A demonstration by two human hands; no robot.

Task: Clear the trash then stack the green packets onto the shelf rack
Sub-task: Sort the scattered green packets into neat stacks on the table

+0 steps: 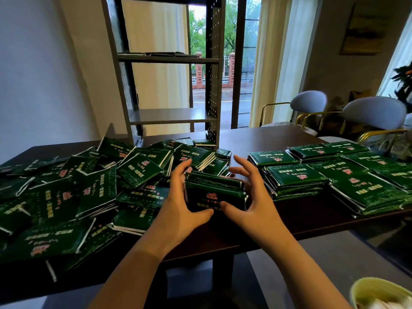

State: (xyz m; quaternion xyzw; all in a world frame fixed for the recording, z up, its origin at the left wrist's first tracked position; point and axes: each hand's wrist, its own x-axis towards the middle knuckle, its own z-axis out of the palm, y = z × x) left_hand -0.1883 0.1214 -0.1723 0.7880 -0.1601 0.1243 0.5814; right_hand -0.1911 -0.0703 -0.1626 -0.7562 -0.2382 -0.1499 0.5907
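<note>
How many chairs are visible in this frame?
2. The far chair stands beyond the table, by the curtain; the near chair is to its right, near the picture's edge. Others may be out of frame.

Your view is backlit by daylight from the window (250, 52); the dark table (301, 215) reads dim, glossy packets (294, 175) show faint sheen, and the edges bow with wide-angle distortion.

Dark table (267, 137) across the centre. Farther grey chair (308, 101) and nearer grey chair (374, 112), both gold-framed, at two o'clock. Cream curtain (267, 63) at one o'clock, beside glass door (223, 97) at twelve. Framed picture (365, 30) on wall, one o'clock. Leafy plant (404, 83) at three o'clock.
</note>
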